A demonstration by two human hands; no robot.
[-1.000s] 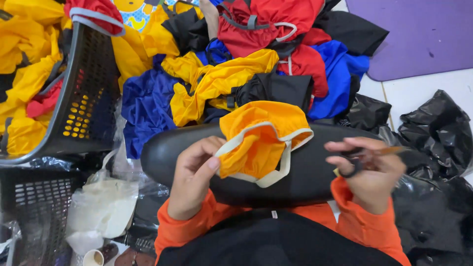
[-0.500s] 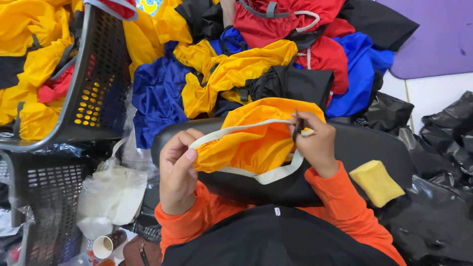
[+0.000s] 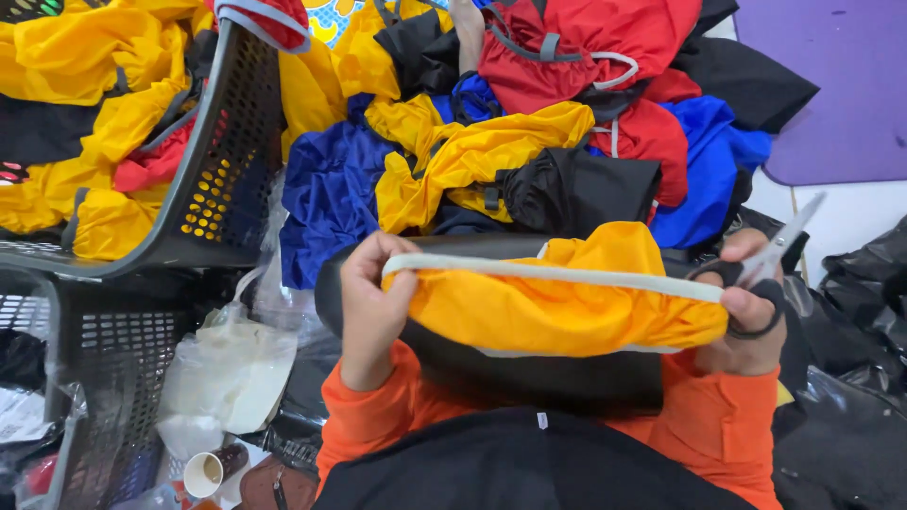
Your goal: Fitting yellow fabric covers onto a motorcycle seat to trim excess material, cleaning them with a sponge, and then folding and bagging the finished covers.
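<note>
An orange fabric piece (image 3: 557,316) with a white elastic edge is stretched flat between both hands, above a black cushion-like surface (image 3: 557,382) on my lap. My left hand (image 3: 370,302) pinches the left end of the elastic band. My right hand (image 3: 746,316) grips the right end and also holds black-handled scissors (image 3: 770,260), blades pointing up and right. My sleeves are orange.
A heap of yellow, blue, red and black garments (image 3: 510,142) lies ahead. A black plastic basket (image 3: 203,161) of yellow clothes stands at left, another basket (image 3: 94,378) below it. Clear plastic bags (image 3: 231,368), a small cup (image 3: 203,472), black bags (image 3: 850,378) and a purple mat (image 3: 831,85) surround me.
The orange piece has been pulled from a bunched shape into a taut stretch between both hands. My right hand moved right to the elastic's end, scissors now visible in it.
</note>
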